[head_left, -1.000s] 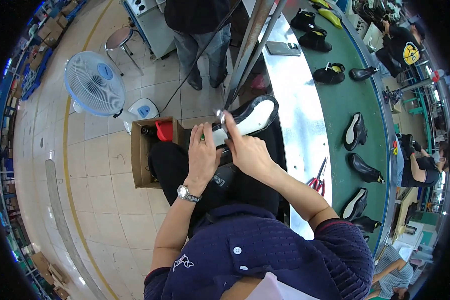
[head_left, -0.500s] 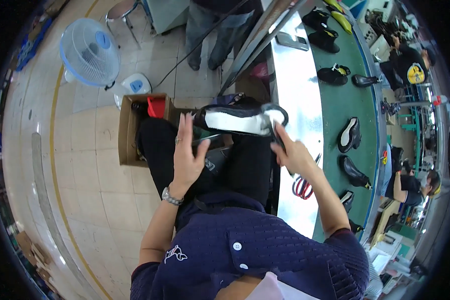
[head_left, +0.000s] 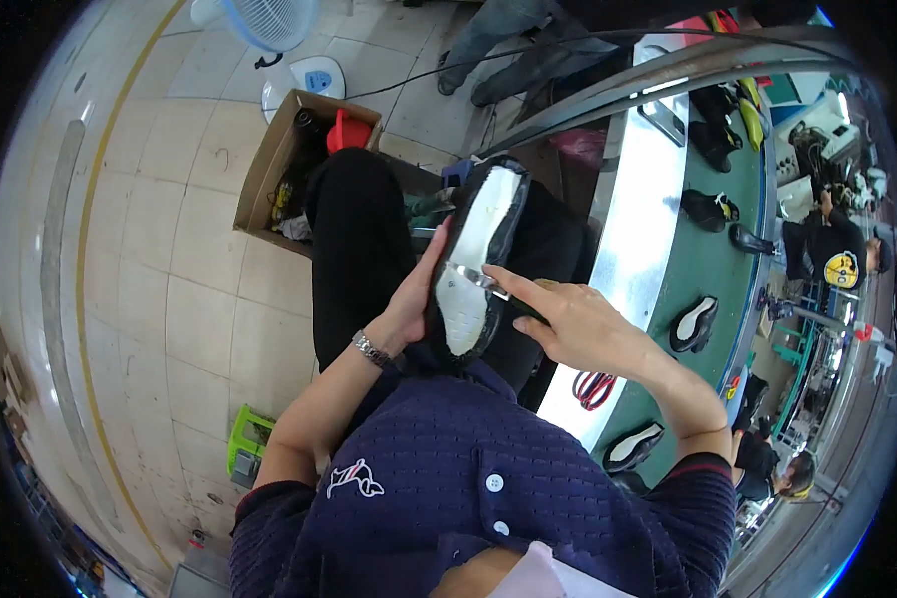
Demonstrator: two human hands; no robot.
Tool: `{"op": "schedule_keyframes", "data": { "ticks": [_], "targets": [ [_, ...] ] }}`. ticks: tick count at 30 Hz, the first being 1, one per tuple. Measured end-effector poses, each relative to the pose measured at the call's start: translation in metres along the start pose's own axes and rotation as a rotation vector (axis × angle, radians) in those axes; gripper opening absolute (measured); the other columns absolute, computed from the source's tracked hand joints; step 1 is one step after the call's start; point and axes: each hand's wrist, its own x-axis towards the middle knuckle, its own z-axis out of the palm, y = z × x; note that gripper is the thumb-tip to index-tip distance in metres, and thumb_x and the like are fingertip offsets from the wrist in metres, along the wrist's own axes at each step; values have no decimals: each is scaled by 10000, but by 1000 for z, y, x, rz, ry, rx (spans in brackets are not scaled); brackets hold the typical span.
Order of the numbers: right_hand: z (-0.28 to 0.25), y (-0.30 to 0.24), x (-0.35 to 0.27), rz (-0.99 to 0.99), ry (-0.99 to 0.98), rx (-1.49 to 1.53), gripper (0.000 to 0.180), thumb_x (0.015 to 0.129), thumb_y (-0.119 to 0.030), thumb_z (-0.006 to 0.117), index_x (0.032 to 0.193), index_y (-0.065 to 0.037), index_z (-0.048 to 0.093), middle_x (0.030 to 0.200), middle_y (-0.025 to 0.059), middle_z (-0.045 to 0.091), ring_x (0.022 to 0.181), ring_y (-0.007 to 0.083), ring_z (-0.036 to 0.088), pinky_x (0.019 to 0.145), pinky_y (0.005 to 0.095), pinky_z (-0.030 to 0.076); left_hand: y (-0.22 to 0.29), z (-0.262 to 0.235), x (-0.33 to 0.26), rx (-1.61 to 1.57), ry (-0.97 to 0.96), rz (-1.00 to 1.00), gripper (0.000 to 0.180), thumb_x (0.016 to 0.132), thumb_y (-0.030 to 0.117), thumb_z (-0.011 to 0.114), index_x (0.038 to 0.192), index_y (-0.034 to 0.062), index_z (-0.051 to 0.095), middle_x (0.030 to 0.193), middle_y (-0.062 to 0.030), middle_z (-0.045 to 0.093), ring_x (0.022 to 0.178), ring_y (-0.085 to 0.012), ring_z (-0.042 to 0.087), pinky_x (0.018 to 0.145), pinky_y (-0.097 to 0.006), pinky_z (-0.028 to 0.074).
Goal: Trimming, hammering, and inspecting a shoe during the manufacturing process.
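A black shoe (head_left: 474, 231) rests bottom up over my lap, its white underside facing me and its length running away from my body. My left hand (head_left: 416, 299) is closed against the shoe's left side, some of its fingers hidden there. In my right hand (head_left: 578, 324) is a metal-headed hand tool (head_left: 481, 280) with a dark handle. Its shiny head lies over the white underside near the middle of the shoe, and my index finger stretches along it. Whether the tool is a hammer or pincers I cannot make out.
At my left stands a cardboard box (head_left: 259, 194) with a red container (head_left: 348, 133) inside. A metal ledge (head_left: 636, 219) and a green conveyor (head_left: 658, 324) carrying several shoes run along my right. Red-handled scissors (head_left: 593, 390) lie on the ledge. A fan (head_left: 272, 18) stands ahead.
The shoe has turned from crosswise to lengthwise and come nearer me. My left hand, open beside it before, now grips its side. The tool has moved down the underside. The view has shifted.
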Motion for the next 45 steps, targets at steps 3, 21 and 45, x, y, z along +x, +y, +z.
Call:
{"op": "schedule_keyframes", "data": {
  "ticks": [3, 21, 45],
  "targets": [
    [-1, -16, 9, 23, -54, -265, 637, 900, -98, 575, 1468, -194, 306, 923, 183, 654, 844, 391, 648, 745, 477, 505, -5, 12, -2, 87, 64, 131, 636, 955, 568, 451, 1509, 313, 271, 1465, -16, 423, 1252, -164, 481, 1035, -335, 390],
    [17, 16, 2, -42, 92, 161, 671, 881, -107, 623, 1469, -227, 323, 846, 208, 682, 631, 372, 654, 601, 436, 557, 23, 26, 5, 290, -7, 124, 771, 916, 388, 618, 1536, 195, 201, 1465, -55, 384, 1270, -161, 416, 1046, -309, 340],
    [-40, 30, 54, -224, 351, -401, 637, 955, -228, 543, 1503, -262, 220, 649, 147, 632, 529, 302, 638, 486, 367, 516, 50, 17, -3, 551, -9, 60, 822, 899, 382, 644, 1541, 172, 175, 1428, -75, 430, 1244, -164, 441, 1020, -286, 365]
  ]
}}
